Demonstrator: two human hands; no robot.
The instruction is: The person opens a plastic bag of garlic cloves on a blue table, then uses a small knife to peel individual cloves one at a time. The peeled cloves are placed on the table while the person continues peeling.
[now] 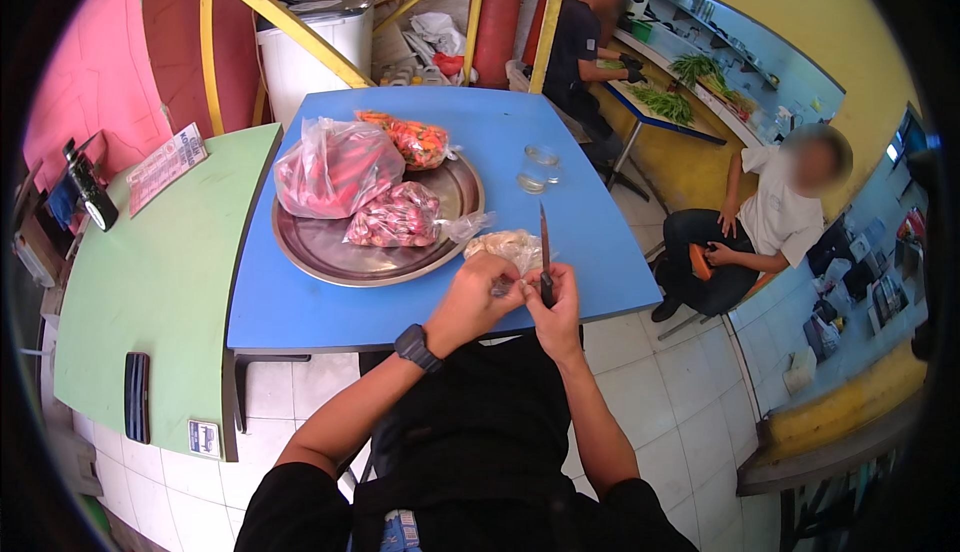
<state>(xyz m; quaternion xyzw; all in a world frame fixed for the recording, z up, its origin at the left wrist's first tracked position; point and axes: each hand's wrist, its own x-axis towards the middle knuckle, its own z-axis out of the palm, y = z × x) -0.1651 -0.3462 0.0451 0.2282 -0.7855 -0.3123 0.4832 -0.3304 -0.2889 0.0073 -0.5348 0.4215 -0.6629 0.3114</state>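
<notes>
A clear plastic bag [517, 246] with pale contents, perhaps garlic, lies near the front edge of the blue table. My left hand [474, 293] pinches the gathered plastic at its near end. My right hand [556, 312] holds a knife [545, 241] by its black handle, the blade pointing up and away from me. The fingertips of both hands meet at the plastic; what exactly lies between them is hidden. Left of my hands, a round metal tray [330, 256] bears a bag of red chillies [341, 169], a bag of small shallots [396, 218] and a bag of small orange and green chillies [412, 139].
A glass mug [538, 169] stands on the blue table [600, 252]. The adjoining green table [172, 274] holds a dark phone [137, 397], a black bottle [91, 188] and a printed sheet [166, 169]. One person [772, 199] sits at right; another [581, 49] handles greens behind.
</notes>
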